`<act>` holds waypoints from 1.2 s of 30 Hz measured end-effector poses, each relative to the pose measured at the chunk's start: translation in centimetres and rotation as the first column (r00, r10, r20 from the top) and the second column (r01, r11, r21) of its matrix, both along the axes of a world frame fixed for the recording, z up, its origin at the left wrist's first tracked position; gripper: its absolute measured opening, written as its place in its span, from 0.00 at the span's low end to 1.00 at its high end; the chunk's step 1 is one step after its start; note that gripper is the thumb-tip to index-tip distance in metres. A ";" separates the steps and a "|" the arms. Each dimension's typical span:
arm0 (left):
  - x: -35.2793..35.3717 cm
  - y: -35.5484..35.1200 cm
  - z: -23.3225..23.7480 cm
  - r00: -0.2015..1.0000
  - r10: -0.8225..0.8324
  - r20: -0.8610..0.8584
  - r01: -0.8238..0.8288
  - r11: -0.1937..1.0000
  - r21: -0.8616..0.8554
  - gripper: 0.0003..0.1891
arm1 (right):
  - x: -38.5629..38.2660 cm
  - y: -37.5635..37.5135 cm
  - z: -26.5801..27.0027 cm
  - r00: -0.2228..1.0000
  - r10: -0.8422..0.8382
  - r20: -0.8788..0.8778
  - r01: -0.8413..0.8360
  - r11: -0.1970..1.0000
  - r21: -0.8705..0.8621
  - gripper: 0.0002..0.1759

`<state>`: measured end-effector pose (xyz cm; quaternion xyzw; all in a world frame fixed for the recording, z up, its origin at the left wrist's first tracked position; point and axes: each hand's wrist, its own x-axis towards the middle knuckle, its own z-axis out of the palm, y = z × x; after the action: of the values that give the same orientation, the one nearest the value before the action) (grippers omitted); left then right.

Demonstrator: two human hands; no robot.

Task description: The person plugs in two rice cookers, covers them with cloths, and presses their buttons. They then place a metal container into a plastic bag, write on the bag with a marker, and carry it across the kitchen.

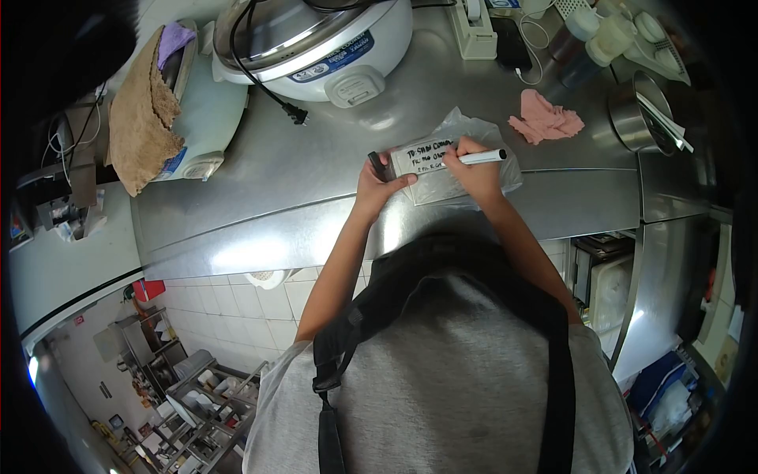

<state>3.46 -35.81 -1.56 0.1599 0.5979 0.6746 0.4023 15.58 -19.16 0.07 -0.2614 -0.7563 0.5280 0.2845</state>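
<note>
My right hand (474, 171) is closed around a white marker (484, 157), its writing end down at a white label (427, 156) with black handwriting. The label lies on a clear plastic bag (488, 133), which rests flat on the steel counter. My left hand (377, 188) grips a small black piece that looks like the marker cap (377, 163). Its thumb presses on the label's lower left edge. What is inside the bag is hard to make out.
Behind stands a large white rice cooker (347, 55), its black plug (295, 114) lying on the steel counter (316, 158). A crumpled pink cloth (545, 118) and a metal container (641, 118) with utensils are right. A brown cloth (142, 118) covers another appliance at left.
</note>
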 end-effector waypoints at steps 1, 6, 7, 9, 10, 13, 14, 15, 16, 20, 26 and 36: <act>0.0 0.0 0.0 1.000 -0.001 0.000 0.001 1.000 0.003 0.28 | 0.0 0.0 0.1 1.000 0.004 0.001 -0.004 1.000 -0.003 0.18; 0.0 0.1 0.1 1.000 -0.003 -0.002 0.003 1.000 0.007 0.28 | 0.0 0.0 0.0 0.999 0.026 -0.032 -0.027 1.000 -0.013 0.18; 0.0 0.1 0.1 1.000 -0.004 -0.001 0.004 1.000 0.008 0.28 | 0.0 0.0 0.0 0.999 0.018 -0.026 -0.018 1.000 -0.011 0.18; 0.0 0.1 0.0 1.000 -0.004 -0.007 0.004 1.000 0.001 0.28 | 0.0 0.0 0.0 1.000 0.002 -0.014 -0.002 1.000 -0.007 0.18; 0.0 0.0 0.0 1.000 -0.003 -0.016 0.003 1.000 -0.007 0.28 | 0.0 0.0 -0.1 1.000 -0.003 -0.024 0.003 1.000 0.000 0.18; 0.0 0.0 0.1 1.000 -0.005 -0.004 0.005 1.000 0.002 0.29 | 0.1 0.0 -0.2 0.999 -0.016 -0.032 0.016 1.000 0.012 0.18; 0.0 0.1 0.2 1.000 -0.007 0.006 0.007 1.000 0.012 0.29 | 0.1 0.0 -0.2 1.000 -0.017 -0.022 0.018 1.000 0.010 0.18; 0.0 0.1 0.2 1.000 -0.005 0.006 0.005 1.000 0.010 0.29 | 0.0 0.0 -0.1 1.000 -0.019 -0.013 0.019 1.000 0.009 0.18; 0.1 0.1 0.2 1.000 -0.002 0.006 0.002 1.000 0.008 0.29 | 0.0 0.0 -0.1 0.999 -0.025 -0.026 0.025 1.000 0.016 0.18; 0.0 0.0 -0.3 1.000 0.004 -0.003 -0.004 1.000 -0.003 0.28 | 0.2 0.2 -0.4 1.000 -0.029 -0.013 0.029 0.999 0.035 0.15; 0.0 0.0 -0.1 1.000 -0.008 0.024 0.008 1.000 -0.006 0.28 | 0.2 0.1 -0.3 0.999 -0.035 -0.040 0.036 0.999 0.028 0.13; 0.1 0.0 0.0 1.000 0.005 0.003 -0.005 1.000 0.005 0.29 | 0.1 0.4 -0.8 0.998 -0.046 -0.049 0.048 0.998 0.046 0.12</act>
<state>3.51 -35.77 -1.56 0.1584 0.5960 0.6774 0.4009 15.70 -18.72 -0.77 -0.2598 -0.7552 0.5090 0.3210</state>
